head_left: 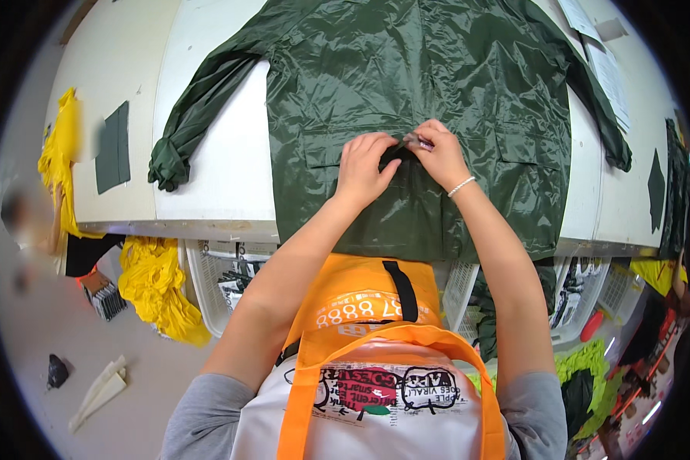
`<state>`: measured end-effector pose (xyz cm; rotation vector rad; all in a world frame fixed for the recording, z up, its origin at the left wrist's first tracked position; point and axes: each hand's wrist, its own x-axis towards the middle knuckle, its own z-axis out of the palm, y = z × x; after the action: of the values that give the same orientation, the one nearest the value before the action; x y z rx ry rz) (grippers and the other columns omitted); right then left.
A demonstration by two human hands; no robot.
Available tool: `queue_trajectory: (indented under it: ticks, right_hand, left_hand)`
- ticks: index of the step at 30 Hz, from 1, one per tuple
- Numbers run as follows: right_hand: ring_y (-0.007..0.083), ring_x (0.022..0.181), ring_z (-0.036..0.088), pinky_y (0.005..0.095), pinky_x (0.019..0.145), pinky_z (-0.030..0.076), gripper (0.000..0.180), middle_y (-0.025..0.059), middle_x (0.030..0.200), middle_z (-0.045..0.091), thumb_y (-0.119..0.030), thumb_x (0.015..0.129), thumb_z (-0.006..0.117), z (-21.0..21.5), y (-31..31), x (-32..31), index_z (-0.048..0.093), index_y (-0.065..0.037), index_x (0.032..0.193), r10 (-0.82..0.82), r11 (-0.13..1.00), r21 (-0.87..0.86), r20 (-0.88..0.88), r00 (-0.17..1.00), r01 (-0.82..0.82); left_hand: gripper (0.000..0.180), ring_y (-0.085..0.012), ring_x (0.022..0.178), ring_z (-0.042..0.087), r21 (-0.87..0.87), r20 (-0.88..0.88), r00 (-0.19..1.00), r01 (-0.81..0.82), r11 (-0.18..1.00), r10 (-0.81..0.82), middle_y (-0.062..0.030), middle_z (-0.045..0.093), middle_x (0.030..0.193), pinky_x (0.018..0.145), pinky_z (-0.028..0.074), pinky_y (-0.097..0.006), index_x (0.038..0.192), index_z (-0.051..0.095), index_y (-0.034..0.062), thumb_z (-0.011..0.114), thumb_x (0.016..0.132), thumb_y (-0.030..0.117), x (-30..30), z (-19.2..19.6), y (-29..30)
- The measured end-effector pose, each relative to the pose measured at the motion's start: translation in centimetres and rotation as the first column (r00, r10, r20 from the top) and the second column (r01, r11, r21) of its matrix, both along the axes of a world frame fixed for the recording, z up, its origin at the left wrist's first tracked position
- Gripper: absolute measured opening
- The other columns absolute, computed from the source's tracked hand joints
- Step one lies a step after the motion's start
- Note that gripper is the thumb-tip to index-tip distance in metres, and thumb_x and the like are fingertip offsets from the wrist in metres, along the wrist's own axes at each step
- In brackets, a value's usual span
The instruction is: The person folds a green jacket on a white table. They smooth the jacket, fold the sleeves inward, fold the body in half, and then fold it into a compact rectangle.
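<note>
A shiny dark green rain jacket (345, 92) lies spread on the white table, its hem hanging over the near edge. My left hand (366, 170) rests on its lower front, with fingers bent and closed on a fold of the fabric by the front opening. Close beside it, my right hand (441, 156) pinches a small dark and silvery tool (417, 142) against the same opening. Its exact kind is too small to make out. Pocket flaps lie to either side of my hands, and the jacket's sleeves stretch out left and right.
A flat green fabric piece (113, 149) and a yellow garment (60, 157) lie at the table's left. Papers (607, 84) are at the far right. Below the edge stand white baskets (201, 284) and a yellow heap (157, 284). Another person is at the left rim.
</note>
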<state>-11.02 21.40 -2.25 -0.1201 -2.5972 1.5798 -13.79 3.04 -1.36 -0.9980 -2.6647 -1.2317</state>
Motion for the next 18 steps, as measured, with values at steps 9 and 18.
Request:
queue_trajectory:
  ticks: [9,18]
  right_hand:
    - [0.0165,0.072,0.059,0.0292,0.065,0.047,0.016,0.0064,0.084,0.059,-0.009,0.078,0.071,3.4,-1.8,-1.9,0.066,-0.001,0.092,-0.237,0.956,-0.159,0.069,0.969,0.246]
    - [0.0319,0.072,0.059,0.0358,0.063,0.048,0.009,0.0121,0.086,0.060,-0.005,0.078,0.065,5.4,-0.9,-4.6,0.060,-0.003,0.085,-0.157,0.899,0.398,-0.090,0.983,0.181]
  left_hand:
    - [0.015,-0.0290,0.065,0.060,0.062,0.267,0.959,0.079,0.995,-0.093,-0.0139,0.066,0.081,0.060,0.047,-0.035,0.088,0.068,0.0016,0.062,0.080,0.012,-6.0,2.1,0.9]
    - [0.020,-0.0059,0.064,0.053,0.104,0.753,0.631,0.166,0.981,-0.186,-0.0044,0.067,0.073,0.059,0.043,-0.025,0.091,0.070,-0.0017,0.065,0.082,0.015,-11.1,1.7,2.0]
